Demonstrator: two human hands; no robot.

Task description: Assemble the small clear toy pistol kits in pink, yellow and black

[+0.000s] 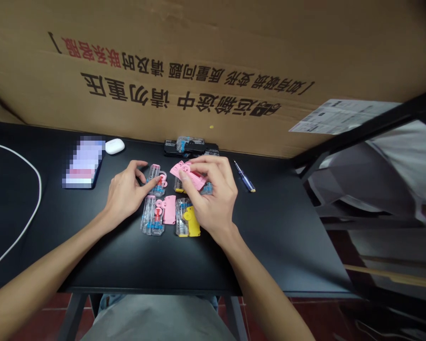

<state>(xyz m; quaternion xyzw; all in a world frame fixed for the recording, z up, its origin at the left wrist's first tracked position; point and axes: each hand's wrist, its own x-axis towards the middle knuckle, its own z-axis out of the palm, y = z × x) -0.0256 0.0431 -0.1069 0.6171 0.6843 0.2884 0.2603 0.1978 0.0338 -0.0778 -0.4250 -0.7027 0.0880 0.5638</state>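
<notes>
Several small clear plastic gadgets with pink, yellow, red and blue parts lie in a cluster on the black table [277,237]. My right hand [209,194] pinches a pink part [188,173] of one gadget, lifted slightly above the cluster. My left hand [126,192] rests on the table, its fingertips touching a clear-and-pink gadget [155,179]. In front of the hands lie a clear gadget with a pink flap [158,215] and one with a yellow flap [187,219].
A phone [83,163] and a white earbud case [114,146] lie at the left. A blue-handled screwdriver [244,177] lies to the right. A black-and-clear item [190,147] sits at the back by a large cardboard box [199,71]. A white cable [31,189] curves at far left.
</notes>
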